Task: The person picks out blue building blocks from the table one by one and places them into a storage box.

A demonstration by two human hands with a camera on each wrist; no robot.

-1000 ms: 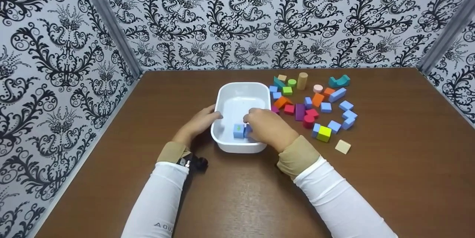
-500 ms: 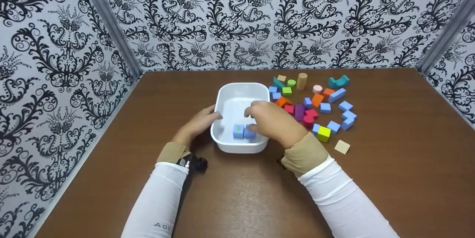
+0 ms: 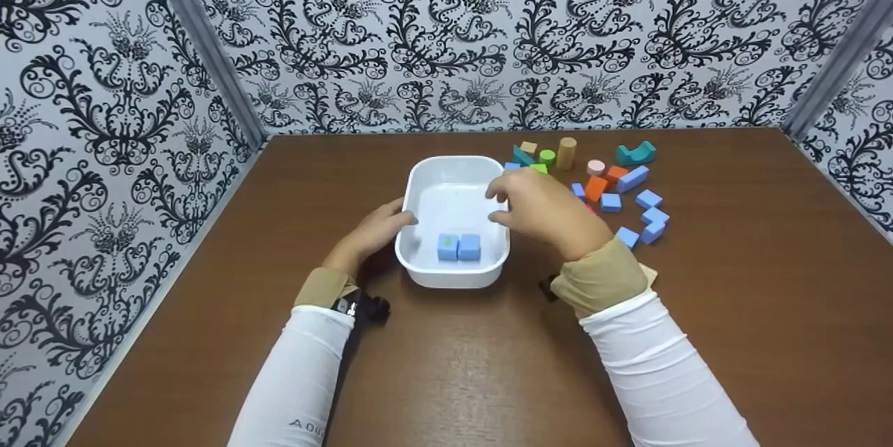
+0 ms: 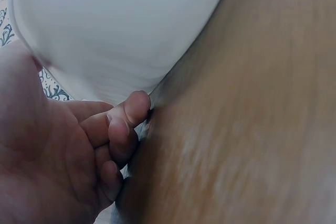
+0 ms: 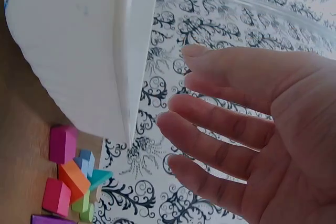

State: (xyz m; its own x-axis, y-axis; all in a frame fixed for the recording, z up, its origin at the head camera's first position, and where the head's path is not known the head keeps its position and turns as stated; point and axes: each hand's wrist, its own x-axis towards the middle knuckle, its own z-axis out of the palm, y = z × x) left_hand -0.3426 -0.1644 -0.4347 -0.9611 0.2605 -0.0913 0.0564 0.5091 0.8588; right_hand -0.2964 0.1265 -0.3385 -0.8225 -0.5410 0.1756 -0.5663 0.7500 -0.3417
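Note:
A white plastic tub [image 3: 450, 279] stands on the table with two light blue cube blocks [image 3: 469, 247] side by side at its near end; one bears a small green mark. My left hand [image 3: 377, 231] grips the tub's left side, thumb over the rim and fingers outside. In the left wrist view the loosely bent fingers [image 4: 123, 135] lie below the tub's wall. Over the right rim hovers my right hand [image 3: 548, 213], fingers apart and nothing between them. The right wrist view shows that palm [image 5: 294, 145] bare, facing the tub's side.
Right of the tub lie many loose toy blocks: a wooden cylinder [image 3: 566, 153], a teal arch [image 3: 635, 153], an orange block [image 3: 596, 187] and several blue ones [image 3: 649, 199]. My right hand and sleeve cover some. A patterned partition [image 3: 453, 35] rises behind the brown table [image 3: 446, 363].
My right hand has let go of a blue cube in the tub, risen and moved right to the rim. Both cubes now show fully. The left hand stays put.

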